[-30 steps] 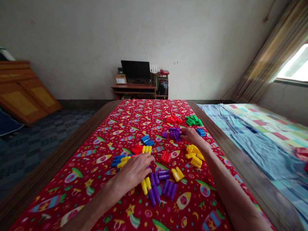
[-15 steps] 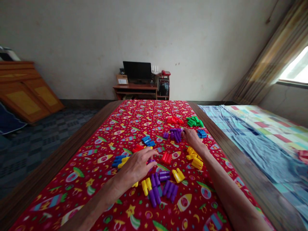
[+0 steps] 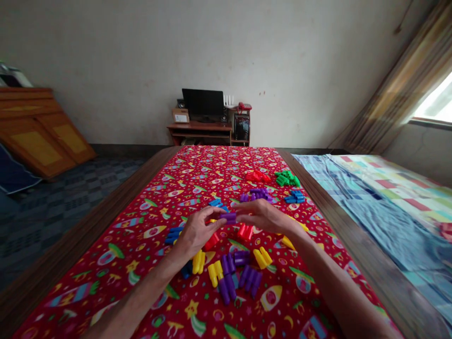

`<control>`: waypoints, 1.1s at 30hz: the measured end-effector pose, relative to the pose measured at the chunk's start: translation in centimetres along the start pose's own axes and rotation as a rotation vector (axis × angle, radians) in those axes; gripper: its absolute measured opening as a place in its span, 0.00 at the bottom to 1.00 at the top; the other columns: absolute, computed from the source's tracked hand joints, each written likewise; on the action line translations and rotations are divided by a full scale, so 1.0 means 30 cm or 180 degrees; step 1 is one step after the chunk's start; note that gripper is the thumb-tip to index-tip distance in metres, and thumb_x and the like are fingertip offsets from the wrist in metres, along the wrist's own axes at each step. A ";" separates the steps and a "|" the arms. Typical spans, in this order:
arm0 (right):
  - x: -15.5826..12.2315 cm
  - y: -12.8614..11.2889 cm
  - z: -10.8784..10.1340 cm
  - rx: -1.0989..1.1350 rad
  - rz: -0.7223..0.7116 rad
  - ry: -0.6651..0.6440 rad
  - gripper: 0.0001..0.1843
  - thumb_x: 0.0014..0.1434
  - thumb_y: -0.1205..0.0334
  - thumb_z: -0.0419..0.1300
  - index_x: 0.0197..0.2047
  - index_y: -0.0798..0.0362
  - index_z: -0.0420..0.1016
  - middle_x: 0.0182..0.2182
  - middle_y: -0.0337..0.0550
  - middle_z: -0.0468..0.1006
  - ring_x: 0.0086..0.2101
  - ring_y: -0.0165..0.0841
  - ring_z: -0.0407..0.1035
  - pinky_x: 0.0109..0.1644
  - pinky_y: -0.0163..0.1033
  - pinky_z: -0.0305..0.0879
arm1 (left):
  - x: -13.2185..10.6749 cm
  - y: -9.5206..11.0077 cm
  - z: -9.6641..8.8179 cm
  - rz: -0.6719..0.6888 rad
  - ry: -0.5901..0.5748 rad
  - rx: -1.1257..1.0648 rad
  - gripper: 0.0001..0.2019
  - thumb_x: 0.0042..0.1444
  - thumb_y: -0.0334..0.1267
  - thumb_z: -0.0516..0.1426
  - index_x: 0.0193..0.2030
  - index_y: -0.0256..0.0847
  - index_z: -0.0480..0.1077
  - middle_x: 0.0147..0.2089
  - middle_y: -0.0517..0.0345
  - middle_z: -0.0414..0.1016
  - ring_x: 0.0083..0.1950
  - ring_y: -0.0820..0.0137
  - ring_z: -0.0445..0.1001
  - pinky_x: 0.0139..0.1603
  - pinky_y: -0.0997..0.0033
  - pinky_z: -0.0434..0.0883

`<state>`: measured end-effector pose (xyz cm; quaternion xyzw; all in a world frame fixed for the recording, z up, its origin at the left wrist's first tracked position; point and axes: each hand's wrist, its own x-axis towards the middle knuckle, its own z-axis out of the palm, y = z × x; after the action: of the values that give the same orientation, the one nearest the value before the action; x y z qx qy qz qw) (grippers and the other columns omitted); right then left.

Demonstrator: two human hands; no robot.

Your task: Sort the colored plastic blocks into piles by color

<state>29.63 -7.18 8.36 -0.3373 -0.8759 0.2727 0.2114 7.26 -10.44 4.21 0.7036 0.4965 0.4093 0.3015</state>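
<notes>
Pinched in the left hand (image 3: 197, 230), between thumb and fingers: a purple block (image 3: 230, 218), raised over the cloth (image 3: 212, 325), on that hand's right, with long axis apparently crosswise. Just beside its right end: the right hand (image 3: 264, 215), back upward, fingers leftward, any grip not discernible. Forearms (image 3: 150, 285) angled inward.

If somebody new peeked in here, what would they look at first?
Probably the bright red rocket-print cloth spread along the table. Next, the little purple block above the middle of the cloth, held in the left hand, with the right hand close to its other end. Then maybe the green blocks heaped near the cloth's right edge, farther away.
</notes>
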 end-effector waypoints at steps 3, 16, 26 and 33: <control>0.012 -0.029 0.041 -0.0130 -0.0140 -0.0051 0.12 0.62 0.62 0.56 0.44 0.56 0.78 0.27 0.38 0.77 0.26 0.26 0.64 0.30 0.29 0.54 | -0.006 0.002 0.006 -0.0032 -0.0030 -0.0169 0.14 0.53 0.46 0.59 0.41 0.39 0.73 0.39 0.54 0.79 0.42 0.64 0.79 0.46 0.66 0.75; -0.011 0.358 0.045 -0.1811 0.0593 0.1993 0.13 0.65 0.59 0.51 0.39 0.56 0.74 0.37 0.55 0.76 0.47 0.43 0.67 0.54 0.50 0.63 | 0.027 -0.068 -0.070 0.0781 -0.0020 0.1360 0.12 0.60 0.37 0.50 0.44 0.39 0.73 0.45 0.50 0.76 0.47 0.65 0.76 0.53 0.63 0.73; -0.007 0.121 -0.022 -0.1416 0.0480 0.1269 0.15 0.65 0.63 0.49 0.35 0.59 0.76 0.23 0.43 0.71 0.25 0.29 0.63 0.32 0.34 0.55 | -0.034 -0.004 -0.023 0.1031 -0.0778 0.1593 0.11 0.60 0.37 0.56 0.48 0.41 0.73 0.49 0.52 0.76 0.53 0.64 0.74 0.57 0.63 0.70; -0.005 -0.002 0.027 -0.0555 -0.0042 0.0167 0.14 0.62 0.65 0.53 0.28 0.58 0.75 0.19 0.36 0.67 0.21 0.22 0.54 0.26 0.31 0.47 | -0.200 -0.014 0.127 0.1551 -0.0934 0.1608 0.13 0.65 0.38 0.51 0.55 0.46 0.67 0.54 0.53 0.73 0.57 0.65 0.71 0.60 0.62 0.69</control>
<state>29.27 -7.60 7.76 -0.3558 -0.8927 0.1850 0.2059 9.37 -16.03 0.37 0.9043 0.3514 0.2286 0.0802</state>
